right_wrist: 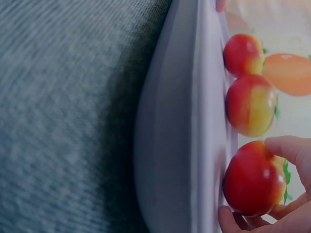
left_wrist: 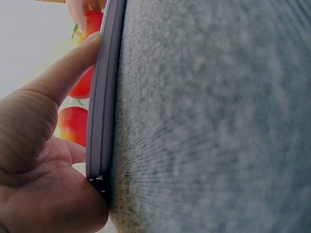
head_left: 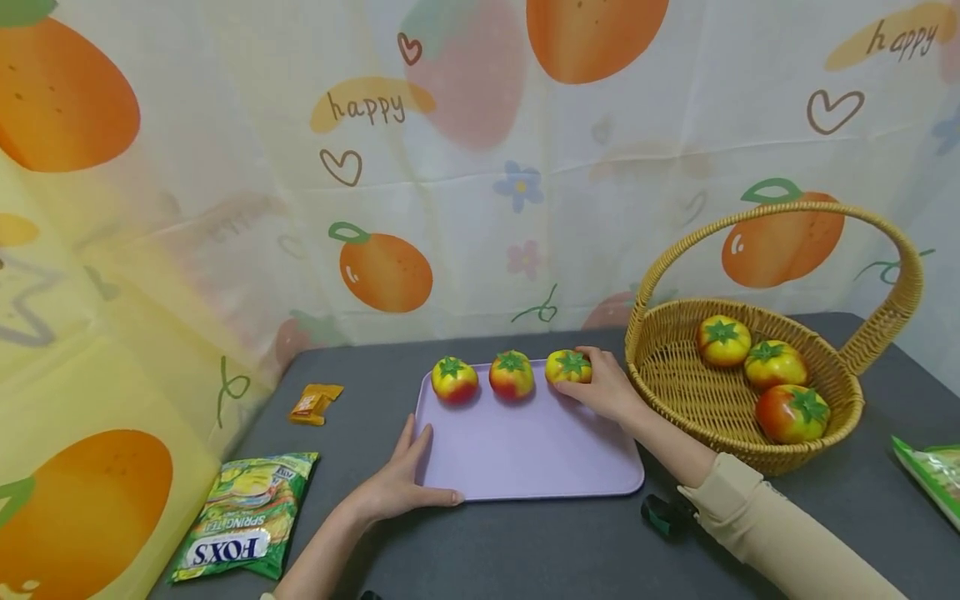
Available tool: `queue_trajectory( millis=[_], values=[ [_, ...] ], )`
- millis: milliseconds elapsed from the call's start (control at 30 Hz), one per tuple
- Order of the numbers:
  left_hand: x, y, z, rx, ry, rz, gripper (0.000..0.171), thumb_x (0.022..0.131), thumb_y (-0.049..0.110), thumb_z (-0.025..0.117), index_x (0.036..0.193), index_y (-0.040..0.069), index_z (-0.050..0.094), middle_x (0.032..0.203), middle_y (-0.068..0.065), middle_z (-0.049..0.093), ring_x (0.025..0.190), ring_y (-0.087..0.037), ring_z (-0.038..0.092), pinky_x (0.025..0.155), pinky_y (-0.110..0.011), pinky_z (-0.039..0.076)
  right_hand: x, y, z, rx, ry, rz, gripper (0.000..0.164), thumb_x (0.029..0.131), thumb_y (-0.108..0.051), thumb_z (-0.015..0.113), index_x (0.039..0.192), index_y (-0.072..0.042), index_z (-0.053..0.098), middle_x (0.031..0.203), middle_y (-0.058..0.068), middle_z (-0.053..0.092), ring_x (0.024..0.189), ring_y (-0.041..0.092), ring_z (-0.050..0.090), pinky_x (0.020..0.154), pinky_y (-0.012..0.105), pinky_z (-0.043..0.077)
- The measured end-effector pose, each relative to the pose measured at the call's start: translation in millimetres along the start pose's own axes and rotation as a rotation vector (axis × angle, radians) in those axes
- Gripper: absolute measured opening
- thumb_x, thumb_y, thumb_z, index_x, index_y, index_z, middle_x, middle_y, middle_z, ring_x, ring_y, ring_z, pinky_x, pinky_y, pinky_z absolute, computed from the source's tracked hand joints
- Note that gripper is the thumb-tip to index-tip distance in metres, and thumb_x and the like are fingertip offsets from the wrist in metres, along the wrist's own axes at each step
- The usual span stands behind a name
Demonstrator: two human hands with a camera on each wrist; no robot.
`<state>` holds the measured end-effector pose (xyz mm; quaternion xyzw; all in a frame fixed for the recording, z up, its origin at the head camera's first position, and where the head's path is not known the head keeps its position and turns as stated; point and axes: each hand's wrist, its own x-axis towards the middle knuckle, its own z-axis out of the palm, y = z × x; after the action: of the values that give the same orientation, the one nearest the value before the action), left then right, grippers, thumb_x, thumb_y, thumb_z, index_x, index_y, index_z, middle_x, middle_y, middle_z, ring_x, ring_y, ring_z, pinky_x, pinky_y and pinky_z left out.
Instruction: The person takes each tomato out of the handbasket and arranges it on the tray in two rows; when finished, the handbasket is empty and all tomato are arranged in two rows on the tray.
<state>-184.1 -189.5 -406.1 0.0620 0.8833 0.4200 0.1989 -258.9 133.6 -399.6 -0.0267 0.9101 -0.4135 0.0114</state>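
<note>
Right hand (head_left: 606,390) grips rightmost fruit (head_left: 564,364) on the purple tray (head_left: 525,454) | fruit between thumb and fingers | left hand (head_left: 396,485): fingers spread, touching tray's edge

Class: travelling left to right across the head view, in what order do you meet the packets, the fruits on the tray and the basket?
Fox's packet → small orange packet → left tray fruit → middle tray fruit → right tray fruit → wicker basket → green packet cut by the frame.

Well left of your right-hand grip (head_left: 602,388), note FOX'S bag (head_left: 243,517) and wrapped sweet (head_left: 315,404); right, green packet (head_left: 937,477); behind, printed curtain (head_left: 450,192).
</note>
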Motion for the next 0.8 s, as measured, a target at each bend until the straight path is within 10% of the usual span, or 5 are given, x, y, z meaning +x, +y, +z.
queue_trajectory(
  millis=[800],
  values=[
    [-0.7, 2.2, -1.3, 0.016, -0.002, 0.001, 0.115, 0.071, 0.036, 0.087, 0.155, 0.003, 0.016, 0.160, -0.020, -0.015, 0.144, -0.046, -0.003, 0.110, -0.066, 0.009, -33.7, -12.4, -6.6, -0.029, 0.054, -0.247, 0.088, 0.086, -0.028, 0.073, 0.151, 0.000, 0.022, 0.155, 0.028, 0.011, 0.140, 0.049, 0.014, 0.106, 0.069, 0.019]
  ],
)
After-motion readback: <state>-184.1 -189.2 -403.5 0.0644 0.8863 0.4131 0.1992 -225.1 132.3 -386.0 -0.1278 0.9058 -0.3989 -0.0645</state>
